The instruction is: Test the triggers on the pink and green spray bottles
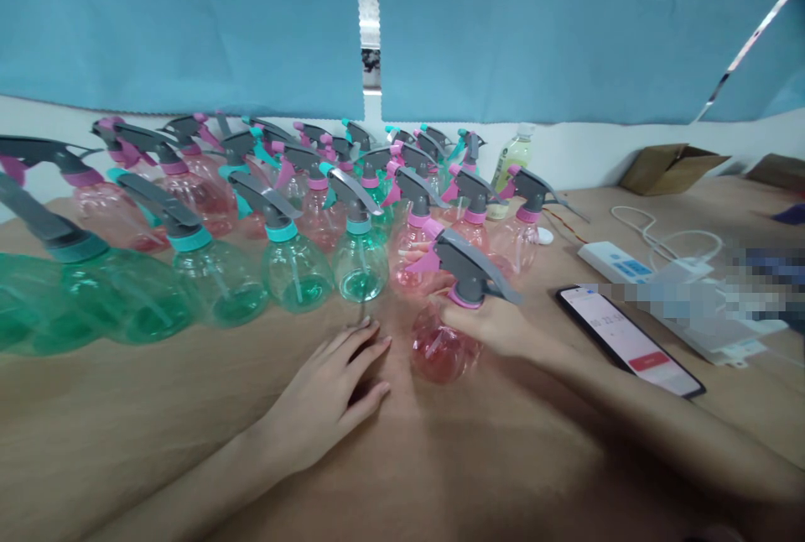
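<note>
My right hand [487, 325] is closed around the upper body of a pink spray bottle [437, 353], just below its pink collar. That bottle has a grey head with a pink nozzle and trigger that point left; whether its base touches the table cannot be told. My left hand [336, 391] lies on the table with fingers apart, holding nothing, left of the held bottle. In front of its fingertips stands a clear green spray bottle [360, 265] with a teal collar. Behind the held bottle is another pink spray bottle [412, 244], partly hidden.
Several green and pink spray bottles [217, 286] fill the left and back of the wooden table [207, 408]. A phone [629, 341] with a timer lies at the right, beside a white power strip [616, 265] and cables. Farther back are a drink bottle [516, 160] and a cardboard box [667, 169].
</note>
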A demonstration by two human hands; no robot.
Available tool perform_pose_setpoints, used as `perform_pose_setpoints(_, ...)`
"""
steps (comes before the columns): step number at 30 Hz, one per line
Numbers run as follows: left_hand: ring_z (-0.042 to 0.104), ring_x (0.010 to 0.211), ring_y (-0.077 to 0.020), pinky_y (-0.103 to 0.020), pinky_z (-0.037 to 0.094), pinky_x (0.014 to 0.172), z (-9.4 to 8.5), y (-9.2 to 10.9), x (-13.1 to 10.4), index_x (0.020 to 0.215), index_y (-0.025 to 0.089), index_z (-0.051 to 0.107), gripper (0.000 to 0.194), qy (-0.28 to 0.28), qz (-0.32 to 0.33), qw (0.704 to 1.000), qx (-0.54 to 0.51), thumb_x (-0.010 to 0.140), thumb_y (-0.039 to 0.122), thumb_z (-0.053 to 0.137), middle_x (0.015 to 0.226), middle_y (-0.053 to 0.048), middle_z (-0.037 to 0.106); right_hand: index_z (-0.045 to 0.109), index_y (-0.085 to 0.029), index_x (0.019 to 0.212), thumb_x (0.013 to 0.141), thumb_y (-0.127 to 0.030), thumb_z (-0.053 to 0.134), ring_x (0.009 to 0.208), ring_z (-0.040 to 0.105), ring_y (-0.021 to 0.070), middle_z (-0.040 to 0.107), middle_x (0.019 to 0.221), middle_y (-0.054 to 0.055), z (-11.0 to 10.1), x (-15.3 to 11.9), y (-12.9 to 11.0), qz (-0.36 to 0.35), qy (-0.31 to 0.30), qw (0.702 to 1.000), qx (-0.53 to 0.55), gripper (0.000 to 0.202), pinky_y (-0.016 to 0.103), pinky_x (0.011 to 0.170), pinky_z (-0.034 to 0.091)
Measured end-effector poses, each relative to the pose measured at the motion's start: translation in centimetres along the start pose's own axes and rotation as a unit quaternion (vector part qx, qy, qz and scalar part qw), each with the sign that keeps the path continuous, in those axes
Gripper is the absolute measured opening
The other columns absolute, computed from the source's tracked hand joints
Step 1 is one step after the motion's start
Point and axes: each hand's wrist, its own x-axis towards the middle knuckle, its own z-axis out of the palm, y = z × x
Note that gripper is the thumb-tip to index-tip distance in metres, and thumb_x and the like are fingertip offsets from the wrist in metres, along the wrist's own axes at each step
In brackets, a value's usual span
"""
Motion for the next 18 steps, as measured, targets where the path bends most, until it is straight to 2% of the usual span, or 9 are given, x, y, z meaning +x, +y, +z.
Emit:
perform_pose_setpoints(2, 0.037, 0.127, -0.0262, -0.045, 0.033, 0.102, 0.00, -0.02, -0.01, 0.133, 0.021, 0.043, 0.046, 0.003, 0.002, 1.000, -0.002, 0.093, 0.043, 0.043, 0.140, -0.008, 0.042, 0.047, -0.023, 0.111, 0.069, -0.026, 0.050, 0.062, 0.056, 0.0158, 0.060, 0.075, -0.002, 0.04, 0.00, 0.09, -0.006, 0.003, 1.000, 0.008, 0.042, 0.029, 0.057, 0.048)
perform_pose_setpoints(7, 0.038, 0.127, -0.0263, -0.044, 0.033, 0.102, 0.05, -0.04, -0.07, 0.133, 0.022, 0.044, 0.045, 0.008, 0.003, 1.000, -0.006, 0.093, 0.043, 0.043, 0.139, -0.008, 0.042, 0.042, -0.028, 0.122, 0.069, -0.023, 0.049, 0.062, 0.055, 0.0156, 0.058, 0.075, -0.003, 0.06, 0.00, 0.26, -0.010, -0.005, 1.000, 0.002, 0.054, 0.029, 0.056, 0.047)
perform_pose_setpoints(15, 0.037, 0.127, -0.0260, -0.044, 0.033, 0.102, 0.07, -0.06, 0.00, 0.133, 0.021, 0.043, 0.046, 0.007, 0.004, 1.000, -0.003, 0.093, 0.044, 0.043, 0.140, -0.008, 0.041, 0.047, -0.026, 0.106, 0.066, -0.023, 0.049, 0.071, 0.059, 0.0171, 0.061, 0.083, -0.002, -0.09, 0.08, 0.24, -0.019, 0.002, 1.000, 0.017, 0.040, 0.030, 0.062, 0.050)
perform_pose_setpoints(18, 0.037, 0.127, -0.0261, -0.044, 0.033, 0.102, -0.02, -0.03, 0.08, 0.133, 0.020, 0.043, 0.046, 0.003, 0.003, 1.000, -0.001, 0.093, 0.044, 0.043, 0.140, -0.008, 0.041, 0.051, -0.026, 0.097, 0.064, -0.020, 0.049, 0.073, 0.060, 0.0176, 0.062, 0.081, -0.002, -0.11, 0.18, 0.36, -0.030, 0.002, 1.000, -0.008, 0.034, 0.031, 0.064, 0.051)
